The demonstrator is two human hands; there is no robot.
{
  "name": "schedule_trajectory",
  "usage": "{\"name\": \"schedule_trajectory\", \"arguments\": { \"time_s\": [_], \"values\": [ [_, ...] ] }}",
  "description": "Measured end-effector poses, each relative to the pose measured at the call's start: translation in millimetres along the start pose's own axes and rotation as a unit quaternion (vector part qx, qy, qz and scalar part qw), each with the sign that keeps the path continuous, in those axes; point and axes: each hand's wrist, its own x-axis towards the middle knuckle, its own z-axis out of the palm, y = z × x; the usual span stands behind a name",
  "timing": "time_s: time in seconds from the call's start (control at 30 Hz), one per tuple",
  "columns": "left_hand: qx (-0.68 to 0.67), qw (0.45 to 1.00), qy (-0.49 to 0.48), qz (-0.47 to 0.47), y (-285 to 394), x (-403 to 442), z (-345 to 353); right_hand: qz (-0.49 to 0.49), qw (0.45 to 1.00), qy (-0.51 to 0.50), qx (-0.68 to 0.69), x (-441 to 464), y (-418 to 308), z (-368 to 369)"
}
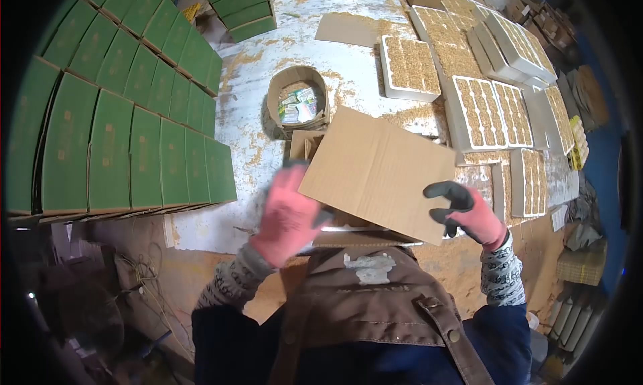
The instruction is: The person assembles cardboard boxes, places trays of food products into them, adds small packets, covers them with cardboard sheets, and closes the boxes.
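Observation:
A flat brown cardboard sheet point(382, 174) lies aslant over an open cardboard box point(355, 239) at the table edge in front of me, hiding most of the box. My left hand point(289, 214), in a pink glove with dark fingertips, is at the sheet's left corner. Motion blurs it, and I cannot tell whether its fingers grip the cardboard. At the sheet's right edge is my right hand point(465, 214), gloved alike, with thumb and fingers apart and curved over the cardboard.
Green boxes point(110, 150) stand stacked on the left. Behind the sheet, a round cardboard tub point(273, 100) holds small printed packets. White trays point(413, 96) with grainy tan contents fill the right. Another cardboard piece point(347, 30) lies on the littered white table point(244, 127).

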Motion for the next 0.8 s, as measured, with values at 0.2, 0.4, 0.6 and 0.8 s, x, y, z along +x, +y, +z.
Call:
{"name": "schedule_trajectory", "arguments": {
  "time_s": [0.2,0.4,0.6,0.8],
  "values": [
    [0.475,0.835,0.075,0.27,-44,1,-73,-0.035,0.77,-0.025,-0.636,35,22,-6],
    [0.316,0.896,0.071,0.303,-49,3,-69,0.036,0.64,-0.076,-0.764,46,0,30],
    [0.396,0.846,0.126,0.335,-50,3,-56,-0.06,0.667,-0.034,-0.742,58,10,42],
    [0.63,0.682,0.14,0.345,-33,-8,-65,-0.309,0.814,-0.028,-0.491,91,3,-2]
  ]
}}
